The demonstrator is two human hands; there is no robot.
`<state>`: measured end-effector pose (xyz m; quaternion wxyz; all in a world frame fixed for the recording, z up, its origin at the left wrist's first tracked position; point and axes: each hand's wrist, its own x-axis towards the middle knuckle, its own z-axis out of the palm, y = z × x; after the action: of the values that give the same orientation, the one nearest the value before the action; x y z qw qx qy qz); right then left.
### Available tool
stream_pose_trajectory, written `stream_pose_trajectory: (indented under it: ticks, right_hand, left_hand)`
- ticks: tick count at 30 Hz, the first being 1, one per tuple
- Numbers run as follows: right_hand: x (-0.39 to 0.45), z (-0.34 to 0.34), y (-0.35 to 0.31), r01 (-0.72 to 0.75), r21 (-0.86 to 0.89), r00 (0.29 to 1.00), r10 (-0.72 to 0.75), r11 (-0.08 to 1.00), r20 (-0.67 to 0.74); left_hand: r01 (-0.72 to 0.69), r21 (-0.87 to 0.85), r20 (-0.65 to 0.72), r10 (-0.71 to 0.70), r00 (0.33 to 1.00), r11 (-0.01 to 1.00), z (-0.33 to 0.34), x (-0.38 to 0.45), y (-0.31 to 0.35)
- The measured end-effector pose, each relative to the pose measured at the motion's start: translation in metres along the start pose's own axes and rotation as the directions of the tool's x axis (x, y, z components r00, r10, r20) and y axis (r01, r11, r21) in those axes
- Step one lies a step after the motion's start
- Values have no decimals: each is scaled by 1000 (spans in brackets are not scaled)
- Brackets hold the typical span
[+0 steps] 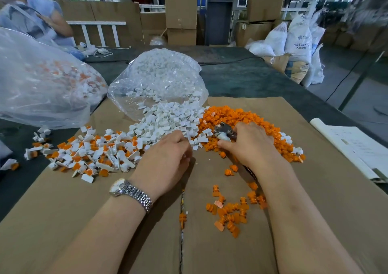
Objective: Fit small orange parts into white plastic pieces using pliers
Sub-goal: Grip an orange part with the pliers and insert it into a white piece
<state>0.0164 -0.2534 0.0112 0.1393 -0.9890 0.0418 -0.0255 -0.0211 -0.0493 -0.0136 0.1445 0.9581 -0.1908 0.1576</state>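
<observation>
My right hand (249,145) grips the pliers (224,131), whose metal jaws stick out to the left with a white piece in them. It rests at the near edge of a heap of small orange parts (247,118). My left hand (168,158), with a metal watch on the wrist, lies fingers curled at the edge of the pile of white plastic pieces (168,118); what its fingertips hold is hidden. To the left lies a spread of fitted white-and-orange pieces (94,154). More loose orange parts (231,215) lie near my right forearm.
A clear bag (159,74) spills white pieces onto the cardboard sheet (84,221). A larger clear bag (42,80) of fitted pieces stands at the left. Papers (361,147) lie at the right table edge. Another person sits at the far left; boxes and sacks stand behind.
</observation>
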Motion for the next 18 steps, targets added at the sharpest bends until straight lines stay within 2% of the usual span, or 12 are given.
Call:
stream_pose_trajectory:
  ticks: [2,5,9,18]
  right_hand:
    - [-2,-5,-1,31,20,998,-29,999,-56]
    - [-6,-10,-2,163,73,980,-153,984,-125]
    - [-13,-7,-8,237,-5,971,-237,971,-9]
    - [-15,0,-13,285,-111,959,-283,952,30]
  left_hand:
    - [30,-28,-7,-31,1000,999,-2,0,-1]
    - [58,-51,-3,-58,998,997,-4,-2,-1]
    - [102,-64,20,-101,995,993,-4,-4,-2]
    - [145,-54,20,-144,989,988,-7,-2,-3]
